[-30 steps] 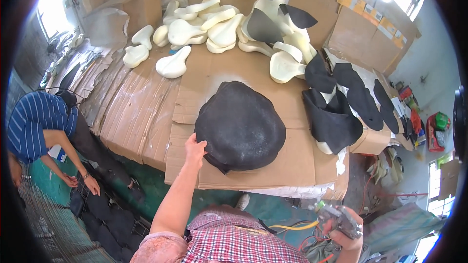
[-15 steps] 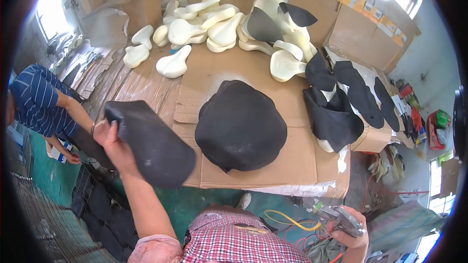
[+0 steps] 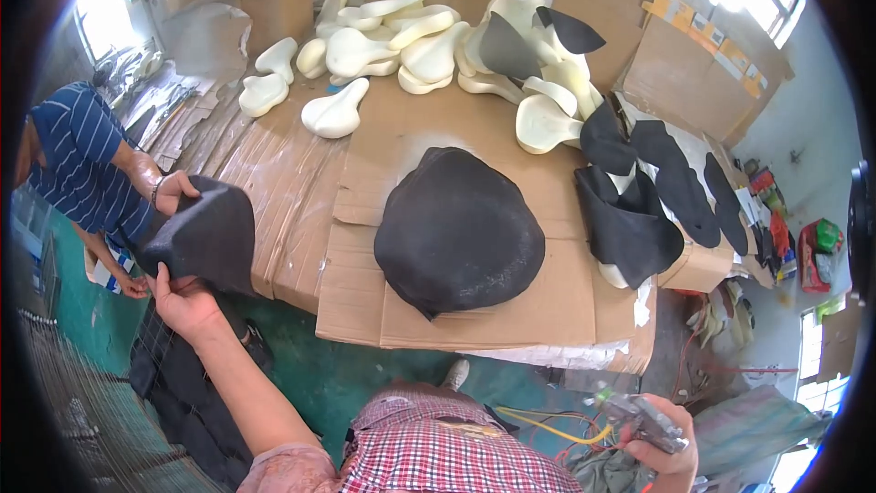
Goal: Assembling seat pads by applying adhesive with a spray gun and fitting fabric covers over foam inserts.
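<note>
Far left: co-worker's hand [image 3: 175, 190] gripped the top edge of a black cover piece [image 3: 205, 236], left hand [image 3: 182, 299] pinched its lower edge, fingers curled closed under it. Centre: black covered seat [image 3: 456, 230] on cardboard table [image 3: 547, 301]. Right: right hand [image 3: 664, 434] wrapped shut around a spray gun [image 3: 639, 413].

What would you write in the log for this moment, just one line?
left hand: holds black cover | co-worker's hand: grips same cover | right hand: holds spray gun | black pile: on cardboard table
</note>
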A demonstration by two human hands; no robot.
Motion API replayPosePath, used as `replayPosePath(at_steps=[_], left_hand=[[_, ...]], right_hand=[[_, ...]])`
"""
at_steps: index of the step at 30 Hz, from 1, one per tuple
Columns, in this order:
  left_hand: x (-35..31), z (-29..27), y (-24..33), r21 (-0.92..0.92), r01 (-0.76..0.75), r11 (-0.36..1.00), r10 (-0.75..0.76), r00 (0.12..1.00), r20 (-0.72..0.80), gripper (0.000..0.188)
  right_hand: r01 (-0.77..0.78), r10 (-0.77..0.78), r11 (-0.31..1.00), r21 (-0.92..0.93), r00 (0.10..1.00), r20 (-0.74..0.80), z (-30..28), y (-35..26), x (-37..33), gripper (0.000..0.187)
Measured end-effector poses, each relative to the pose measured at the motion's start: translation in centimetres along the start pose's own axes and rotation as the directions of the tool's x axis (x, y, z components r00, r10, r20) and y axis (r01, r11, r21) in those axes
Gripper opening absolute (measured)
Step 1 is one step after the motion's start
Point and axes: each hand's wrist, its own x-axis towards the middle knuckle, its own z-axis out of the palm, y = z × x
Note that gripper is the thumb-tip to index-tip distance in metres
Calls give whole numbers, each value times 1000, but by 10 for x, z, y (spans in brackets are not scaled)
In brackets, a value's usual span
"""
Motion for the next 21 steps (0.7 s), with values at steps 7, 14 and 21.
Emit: replayPosePath(at_steps=[7,14,21], left_hand=[[-1,-12,-12,-129,42,991,-19,984,176,26],[-57,-15,-75,90,205,974,-214,972,99,30],[-78,-82,-236,864,27,503,-600,730,327,29]], right_hand=[[161,-174,967,197,984,48,42,4,47,61],[117,-101,993,29,942,-319,27,3,44,64],[127,-110,988,82,976,-191,25,-8,38,66]])
